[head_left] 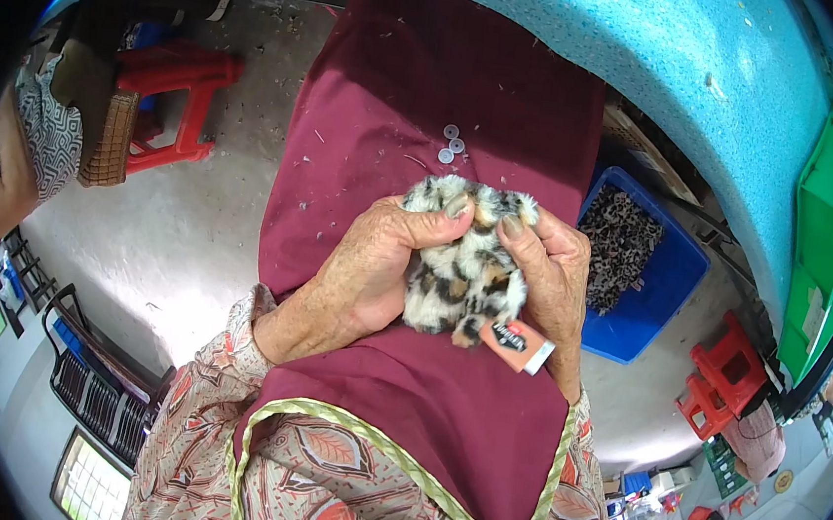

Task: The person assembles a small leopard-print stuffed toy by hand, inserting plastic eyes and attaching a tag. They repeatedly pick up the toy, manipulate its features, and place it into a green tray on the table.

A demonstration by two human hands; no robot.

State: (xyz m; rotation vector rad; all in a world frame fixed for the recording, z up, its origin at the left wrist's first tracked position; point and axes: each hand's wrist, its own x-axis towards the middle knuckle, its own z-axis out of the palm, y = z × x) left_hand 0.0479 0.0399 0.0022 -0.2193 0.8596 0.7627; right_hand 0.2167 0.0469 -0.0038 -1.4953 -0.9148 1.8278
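Note:
A small furry plush piece (456, 285), white with black and tan spots, is held over my lap. Its inside and back are hidden, so I cannot tell whether it is a whole stuffed toy. My left hand (378, 247) grips its left side, thumb pressed on the upper part. On the opposite edge, my right hand (556, 272) pinches the fur between thumb and fingers. An orange label (516, 346) with a pale end hangs from the lower right of the plush. Just beyond lie three small translucent plastic discs (449, 146) on the maroon cloth (346, 155).
A blue bin (644, 324) on the right holds a heap of similar spotted plush (618, 248). A curved light-blue surface (644, 42) arches across the far side, beside a green tray (831, 227). A red stool (188, 101) and another person's arm (14, 165) are at left.

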